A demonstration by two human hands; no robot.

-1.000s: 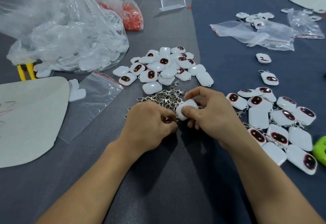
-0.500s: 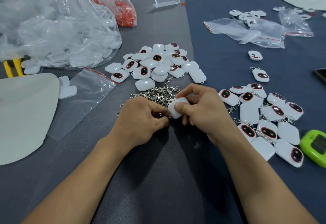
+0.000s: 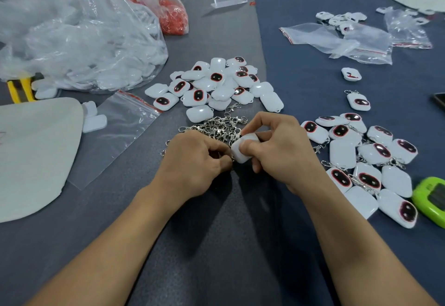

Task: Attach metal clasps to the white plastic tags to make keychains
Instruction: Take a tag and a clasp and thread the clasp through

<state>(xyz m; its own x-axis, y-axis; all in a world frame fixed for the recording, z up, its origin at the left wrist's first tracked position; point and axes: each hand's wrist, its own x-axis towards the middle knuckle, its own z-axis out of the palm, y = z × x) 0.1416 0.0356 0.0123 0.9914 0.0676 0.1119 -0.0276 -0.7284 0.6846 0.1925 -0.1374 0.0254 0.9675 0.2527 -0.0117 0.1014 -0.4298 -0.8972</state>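
My right hand (image 3: 281, 151) pinches a white plastic tag (image 3: 242, 152) between thumb and fingers at the middle of the table. My left hand (image 3: 195, 161) is curled right beside it and pinches a small metal clasp (image 3: 232, 158) at the tag's lower left corner; most of the clasp is hidden by my fingers. Just behind my hands lies a heap of loose metal clasps (image 3: 216, 126). Beyond that sits a pile of white tags without clasps (image 3: 214, 84). At the right lie several tags with clasps attached (image 3: 366, 158).
A big clear plastic bag of white parts (image 3: 72, 33) fills the back left, with a red-filled bag (image 3: 173, 16) behind it. An empty zip bag (image 3: 115, 132) and a pale board (image 3: 31, 151) lie at the left. A green device (image 3: 431, 199) sits at the right edge.
My hands stay together on the tag and clasp with only small finger movements. The view has tilted a little, shifting everything slightly in the frame.
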